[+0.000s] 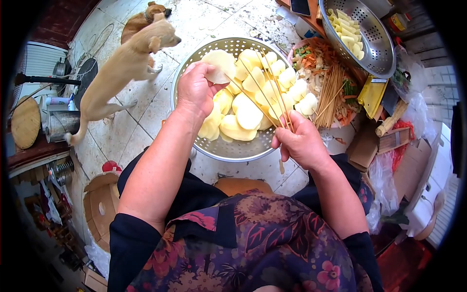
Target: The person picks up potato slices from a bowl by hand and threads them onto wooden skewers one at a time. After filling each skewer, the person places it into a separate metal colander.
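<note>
My left hand (197,90) pinches a round pale potato slice (220,65) over the upper left of a metal colander (182,78). Several thin wooden skewers (265,95) fan out from my right hand (301,141), which grips them near their lower ends at the colander's right side. One skewer's tip reaches the edge of the held slice; whether it pierces it I cannot tell. Beneath both hands, the colander holds many potato slices (238,127). Some smaller slices at its right side (306,103) look threaded close together.
Loose skewers (332,92) lie on vegetable scraps (316,58) at the right. A second colander (377,53) with cut pieces stands at the upper right. Two dogs (109,73) are on the tiled floor at the left. A cardboard box (99,207) sits at the lower left.
</note>
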The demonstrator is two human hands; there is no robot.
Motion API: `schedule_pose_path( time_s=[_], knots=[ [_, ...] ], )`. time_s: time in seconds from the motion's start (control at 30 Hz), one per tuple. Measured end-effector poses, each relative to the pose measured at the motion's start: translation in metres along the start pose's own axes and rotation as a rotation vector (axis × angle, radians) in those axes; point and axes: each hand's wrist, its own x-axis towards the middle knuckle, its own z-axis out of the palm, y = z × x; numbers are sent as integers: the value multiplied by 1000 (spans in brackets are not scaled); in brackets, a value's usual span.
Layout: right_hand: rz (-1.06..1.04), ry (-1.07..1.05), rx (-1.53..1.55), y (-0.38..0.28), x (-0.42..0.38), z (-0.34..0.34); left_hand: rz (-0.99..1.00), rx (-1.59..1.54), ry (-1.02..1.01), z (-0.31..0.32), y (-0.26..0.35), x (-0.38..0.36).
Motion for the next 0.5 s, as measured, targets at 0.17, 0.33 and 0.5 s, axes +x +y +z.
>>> schedule_pose_path(
  time_s=[0.17,0.33,0.5],
  knots=[
    [-7,20,9,3,3,-1,87,78,31,8,0,-9],
    [-5,-1,34,1,4,-1,203,245,-66,11,-9,-14],
    [8,-4,51,-2,5,-3,134,199,-70,16,-7,-20]
  ],
)
